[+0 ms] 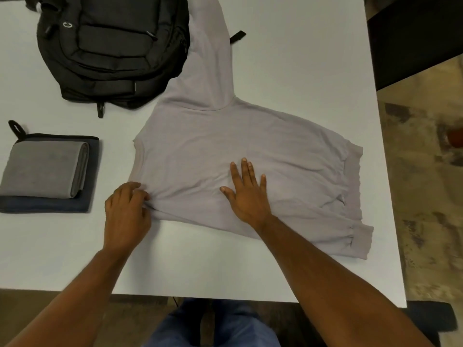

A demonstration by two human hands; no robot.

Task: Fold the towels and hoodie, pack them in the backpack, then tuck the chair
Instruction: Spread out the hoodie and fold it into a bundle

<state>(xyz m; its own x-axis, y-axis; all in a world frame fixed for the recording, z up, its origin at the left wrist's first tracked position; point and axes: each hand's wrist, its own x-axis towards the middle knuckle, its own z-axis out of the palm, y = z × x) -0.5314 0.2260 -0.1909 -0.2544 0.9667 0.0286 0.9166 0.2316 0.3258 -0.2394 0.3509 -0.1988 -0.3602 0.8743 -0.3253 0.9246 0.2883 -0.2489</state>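
1. The surface (288,58) is plain white and matte; its near edge runs in front of my legs and its right edge cuts off against the floor.
2. The floor (426,196) to the right is mottled tan and brown, with a dark piece of furniture (413,33) beyond the far right corner; I cannot tell what it is.
3. The hoodie (250,151) lies flat in the middle of the surface, pale grey-lilac, its hem toward the right edge and its hood reaching to the far edge.
4. One sleeve is folded along the near side of the body, with its cuff near the right edge.
5. My left hand (127,211) is at the hoodie's near left corner, fingers curled and pinching a bunch of the fabric.
6. My right hand (246,194) lies palm down on the hoodie's body, fingers spread and flat against the cloth.
7. The backpack (112,51), black, lies at the far left corner, touching the hood's edge.
8. Two folded towels (45,171) are stacked by the left edge, a grey one on top of a dark blue one, well apart from the hoodie.
9. My jeans (213,326) show below the near edge.
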